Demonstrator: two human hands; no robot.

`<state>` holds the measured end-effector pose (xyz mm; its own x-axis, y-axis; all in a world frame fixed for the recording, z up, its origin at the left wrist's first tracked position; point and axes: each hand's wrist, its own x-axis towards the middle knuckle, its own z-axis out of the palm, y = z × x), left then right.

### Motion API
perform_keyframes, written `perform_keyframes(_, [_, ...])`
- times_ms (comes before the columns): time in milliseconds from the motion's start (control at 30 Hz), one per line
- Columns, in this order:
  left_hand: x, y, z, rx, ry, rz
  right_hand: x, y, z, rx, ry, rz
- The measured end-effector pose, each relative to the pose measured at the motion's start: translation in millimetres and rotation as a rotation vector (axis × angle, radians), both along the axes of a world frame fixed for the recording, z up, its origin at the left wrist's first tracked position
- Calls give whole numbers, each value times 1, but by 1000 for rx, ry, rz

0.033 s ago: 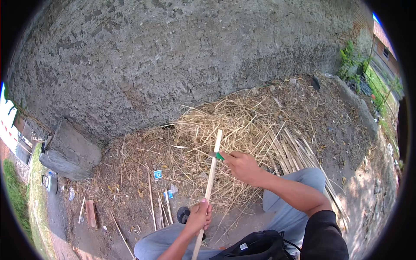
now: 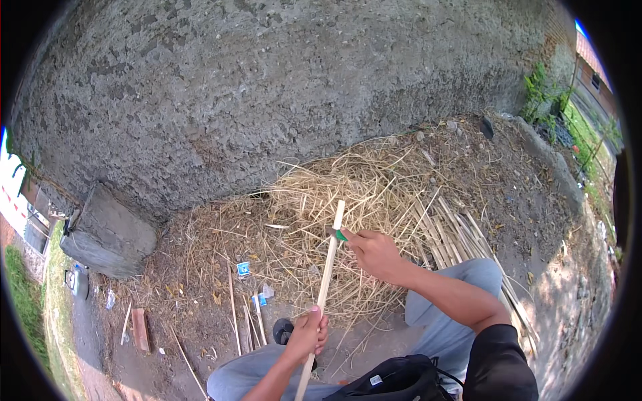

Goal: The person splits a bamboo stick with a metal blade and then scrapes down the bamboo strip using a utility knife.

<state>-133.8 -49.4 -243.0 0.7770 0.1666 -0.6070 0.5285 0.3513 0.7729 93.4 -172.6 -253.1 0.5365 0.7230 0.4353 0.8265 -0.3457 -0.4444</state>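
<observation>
A long pale strip, apparently bamboo (image 2: 326,275), slants up and away from my lap. My left hand (image 2: 305,336) is wrapped round its lower part, thumb along the top. Farther up, my right hand (image 2: 376,255) grips a small knife (image 2: 341,235) with a green handle. Its short blade lies across the strip, near the far end. Most of the handle is hidden in my fingers. Beyond and beneath the strip spreads a heap of thin curled shavings (image 2: 354,190).
A rough grey wall (image 2: 267,100) rises behind the heap. Several cut strips (image 2: 461,234) lie to the right by my knee. On the left are a concrete block (image 2: 114,234), a reddish-brown piece (image 2: 140,329) and blue wrappers (image 2: 243,269). A black bag (image 2: 394,381) sits at my lap.
My right hand and the knife have shifted very slightly up along the strip. The strip's far end has tipped a little to the right. My left hand stays in place.
</observation>
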Motion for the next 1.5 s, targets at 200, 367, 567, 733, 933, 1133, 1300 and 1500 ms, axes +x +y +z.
perform_keyframes(200, [-1, 10, 0, -287, 12, 14, 0, 0, 8, -2, -80, -53])
perform_keyframes(367, [-8, 5, 13, -222, 49, -88, 46, -12, 0, -1, -23, -77])
perform_keyframes(567, [-19, 21, 21, -341, -48, 9, 35, -12, 13, 138, 173, -156])
perform_keyframes(733, [-11, 24, 32, -344, -105, 22, 48, -19, 29, 297, 465, -305])
perform_keyframes(933, [5, 21, -2, -268, 0, 145, 23, -5, 34, 266, 476, -92])
perform_keyframes(1133, [8, 30, 6, -405, -152, 0, 16, -12, 33, 64, 155, -34])
perform_keyframes(1300, [18, 20, 8, -271, -86, 25, 7, -10, 35, 4, 122, -30])
perform_keyframes(1500, [29, 23, 10, -384, -21, 77, 4, -11, 29, 17, 137, 6])
